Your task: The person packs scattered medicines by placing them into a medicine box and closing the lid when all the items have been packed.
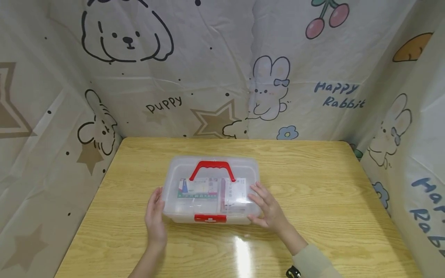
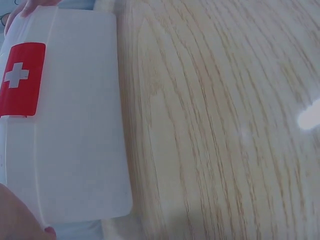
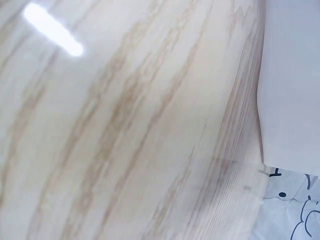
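Observation:
A translucent white plastic first-aid box (image 1: pixel 208 166) stands closed at the middle of the table, papers or packets showing through its lid. It has a red carrying handle (image 1: pixel 213 165) lying on top and a red front latch (image 1: pixel 210 218) with a white cross. My left hand (image 1: pixel 155 218) holds the left side. My right hand (image 1: pixel 269 208) grips the right side, its fingers spread over the lid edge and thumb near the front corner. In the left wrist view, the box front (image 2: pixel 80 115) lies between both hands. The right wrist view catches only a blurred box side (image 3: pixel 290 85).
The wood-grain table (image 1: pixel 320 185) extends around the box, with a bright light reflection near its front. Printed cloth (image 1: pixel 215 77) with cartoon animals hangs behind the table and along both sides. A dark band or watch (image 1: pixel 293 272) shows by the right sleeve.

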A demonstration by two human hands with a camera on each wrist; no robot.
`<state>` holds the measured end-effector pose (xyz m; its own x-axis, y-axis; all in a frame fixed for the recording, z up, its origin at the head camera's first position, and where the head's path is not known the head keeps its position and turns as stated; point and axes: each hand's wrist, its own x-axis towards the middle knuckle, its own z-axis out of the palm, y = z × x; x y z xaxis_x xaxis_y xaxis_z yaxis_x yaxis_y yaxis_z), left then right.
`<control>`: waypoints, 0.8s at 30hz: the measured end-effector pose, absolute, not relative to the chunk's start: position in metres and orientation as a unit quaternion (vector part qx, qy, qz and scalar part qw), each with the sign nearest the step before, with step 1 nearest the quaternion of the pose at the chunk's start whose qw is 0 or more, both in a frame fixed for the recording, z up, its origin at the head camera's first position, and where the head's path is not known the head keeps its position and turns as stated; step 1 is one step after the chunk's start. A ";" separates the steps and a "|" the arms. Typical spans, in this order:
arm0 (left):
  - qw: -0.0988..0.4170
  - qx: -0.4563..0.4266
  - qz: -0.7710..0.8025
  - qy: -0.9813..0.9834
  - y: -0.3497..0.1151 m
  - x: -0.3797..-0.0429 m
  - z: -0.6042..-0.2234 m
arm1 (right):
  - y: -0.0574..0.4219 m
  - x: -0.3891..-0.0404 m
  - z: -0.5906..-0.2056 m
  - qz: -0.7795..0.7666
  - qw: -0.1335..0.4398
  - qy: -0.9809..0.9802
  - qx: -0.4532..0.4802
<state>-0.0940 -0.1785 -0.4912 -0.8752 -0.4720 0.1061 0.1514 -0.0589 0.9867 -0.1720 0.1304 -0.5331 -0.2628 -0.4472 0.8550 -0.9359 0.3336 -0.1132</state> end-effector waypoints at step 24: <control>0.168 0.135 -0.696 -0.685 -0.177 -0.109 -0.493 | 0.137 -0.181 -0.525 0.326 0.353 -0.742 0.467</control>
<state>-0.1089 -0.1768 -0.4930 -0.9070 -0.4188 0.0429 0.0494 -0.0048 0.9988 -0.1810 0.1368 -0.5254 -0.3136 -0.4632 0.8289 -0.9239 0.3504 -0.1537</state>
